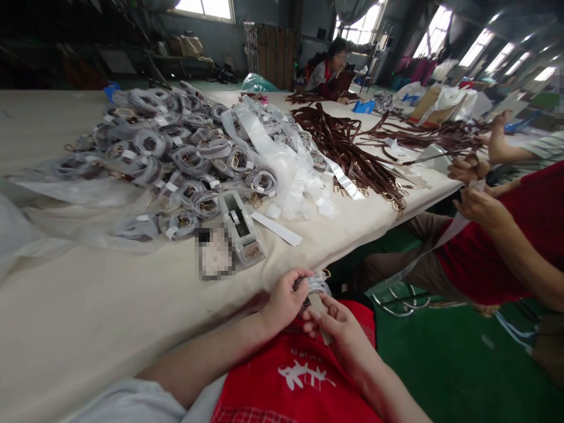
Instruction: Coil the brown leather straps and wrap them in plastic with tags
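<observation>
My left hand [284,301] is closed around a coiled strap bundle wrapped in clear film [316,285], held just off the table's near edge above my red apron. My right hand [337,326] pinches a pale strip [318,305] against the underside of the same bundle. A gold clasp pokes out at the bundle's top. Both hands touch each other around it.
A cream table [88,317] carries a big heap of wrapped strap coils [176,147], white paper strips [282,164], a tape dispenser [242,232] and brown straps [348,147]. A person in red [520,235] works at right; another person [328,70] sits far back. The floor [440,364] is green.
</observation>
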Demonstrator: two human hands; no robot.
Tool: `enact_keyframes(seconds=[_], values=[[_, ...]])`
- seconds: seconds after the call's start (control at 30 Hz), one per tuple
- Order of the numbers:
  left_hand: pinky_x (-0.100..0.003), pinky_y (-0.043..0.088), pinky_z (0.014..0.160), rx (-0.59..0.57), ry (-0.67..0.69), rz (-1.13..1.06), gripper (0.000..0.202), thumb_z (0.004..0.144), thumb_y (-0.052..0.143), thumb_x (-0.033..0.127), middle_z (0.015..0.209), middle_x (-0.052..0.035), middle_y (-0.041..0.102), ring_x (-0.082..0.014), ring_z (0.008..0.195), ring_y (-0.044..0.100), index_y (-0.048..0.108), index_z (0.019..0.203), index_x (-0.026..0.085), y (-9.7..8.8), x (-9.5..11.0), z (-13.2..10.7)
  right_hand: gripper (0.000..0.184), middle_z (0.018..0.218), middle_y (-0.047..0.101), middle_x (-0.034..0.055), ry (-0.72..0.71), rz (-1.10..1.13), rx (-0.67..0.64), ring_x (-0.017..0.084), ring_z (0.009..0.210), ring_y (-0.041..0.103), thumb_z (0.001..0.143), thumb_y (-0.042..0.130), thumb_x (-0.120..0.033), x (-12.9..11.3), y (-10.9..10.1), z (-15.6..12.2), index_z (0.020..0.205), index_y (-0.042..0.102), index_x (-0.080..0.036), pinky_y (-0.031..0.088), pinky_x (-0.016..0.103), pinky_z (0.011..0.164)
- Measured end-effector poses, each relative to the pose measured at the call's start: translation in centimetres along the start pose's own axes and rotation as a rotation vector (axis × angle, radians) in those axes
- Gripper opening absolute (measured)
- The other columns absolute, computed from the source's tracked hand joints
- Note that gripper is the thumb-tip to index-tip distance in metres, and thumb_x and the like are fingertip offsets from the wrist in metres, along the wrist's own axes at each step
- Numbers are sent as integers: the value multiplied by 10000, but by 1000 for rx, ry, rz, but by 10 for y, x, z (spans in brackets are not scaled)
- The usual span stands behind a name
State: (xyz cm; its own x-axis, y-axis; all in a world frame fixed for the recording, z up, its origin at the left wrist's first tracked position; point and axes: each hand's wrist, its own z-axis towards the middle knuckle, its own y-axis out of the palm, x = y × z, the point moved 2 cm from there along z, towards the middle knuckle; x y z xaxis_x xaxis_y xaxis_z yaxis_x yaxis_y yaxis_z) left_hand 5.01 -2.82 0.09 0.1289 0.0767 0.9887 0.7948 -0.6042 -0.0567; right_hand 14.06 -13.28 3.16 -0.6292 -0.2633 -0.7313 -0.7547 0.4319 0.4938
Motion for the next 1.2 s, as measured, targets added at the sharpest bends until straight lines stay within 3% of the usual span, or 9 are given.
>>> enact_keyframes(seconds=[0.13, 0.3, 0.37, 0.47, 0.6, 0.77, 0.87, 1.03, 1.2], values=[[-296, 530, 718, -73, 14, 86, 316, 891, 500, 311, 937, -81, 719, -187, 786, 661, 621, 1128, 140, -6, -9, -12, 583, 989, 735, 74, 71, -27, -48, 171, 828, 718, 624, 902, -232, 17, -15, -17, 1125, 608, -180, 545, 229, 663], [-328, 525, 822, -93, 10, 119, 315, 871, 510, 280, 1014, -106, 727, -215, 881, 674, 645, 1107, 123, -9, -16, -16, 935, 1299, 625, 124, -63, -192, -130, 282, 1205, 595, 571, 924, -229, 22, -25, -35, 1370, 442, -285, 545, 379, 885], [-329, 522, 823, -146, 4, 130, 305, 859, 516, 276, 997, -105, 731, -221, 881, 675, 667, 1072, 119, -7, -16, -18, 748, 1236, 659, 104, -136, -353, -126, 268, 1135, 634, 690, 855, -291, 17, -27, -36, 1343, 490, -299, 541, 379, 879], [-310, 511, 785, -245, -4, 182, 279, 850, 511, 261, 932, -91, 736, -215, 844, 672, 704, 996, 123, -2, -10, -21, 197, 887, 704, 62, -328, -733, -38, 205, 808, 678, 925, 593, -344, 7, -34, -30, 1078, 687, -264, 534, 323, 717], [-269, 465, 737, -328, 59, 207, 327, 919, 440, 314, 833, -60, 711, -182, 790, 636, 706, 862, 134, 4, 2, -23, 219, 848, 634, 67, -580, -1044, 117, 198, 780, 609, 949, 526, -294, -2, -43, -15, 952, 736, -233, 471, 294, 662], [-239, 387, 609, -303, 19, 341, 354, 877, 562, 455, 678, -7, 615, -141, 652, 536, 644, 724, 146, 7, 1, -21, 259, 697, 561, 30, -444, -914, 160, 178, 678, 528, 905, 574, -349, 6, -50, 4, 745, 696, -186, 388, 283, 608], [-238, 338, 553, -279, 0, 388, 417, 899, 514, 469, 598, 12, 522, -124, 594, 468, 568, 629, 155, 8, -5, -23, 353, 628, 509, 6, -335, -786, 181, 154, 614, 465, 851, 621, -443, 16, -54, 14, 622, 626, -174, 341, 272, 558], [-248, 349, 562, -235, -7, 386, 413, 905, 499, 452, 579, 7, 524, -131, 587, 468, 542, 614, 162, 9, -15, -26, 474, 557, 506, -13, -195, -639, 137, 117, 517, 406, 766, 656, -612, 26, -60, 29, 647, 638, -154, 313, 247, 483], [-260, 434, 646, -185, 18, 268, 269, 909, 532, 406, 748, -33, 648, -159, 691, 580, 573, 803, 162, 8, -12, -29, 534, 570, 517, -42, -110, -526, 72, 85, 475, 399, 608, 772, -659, 17, -62, 39, 752, 630, -165, 332, 224, 466]])
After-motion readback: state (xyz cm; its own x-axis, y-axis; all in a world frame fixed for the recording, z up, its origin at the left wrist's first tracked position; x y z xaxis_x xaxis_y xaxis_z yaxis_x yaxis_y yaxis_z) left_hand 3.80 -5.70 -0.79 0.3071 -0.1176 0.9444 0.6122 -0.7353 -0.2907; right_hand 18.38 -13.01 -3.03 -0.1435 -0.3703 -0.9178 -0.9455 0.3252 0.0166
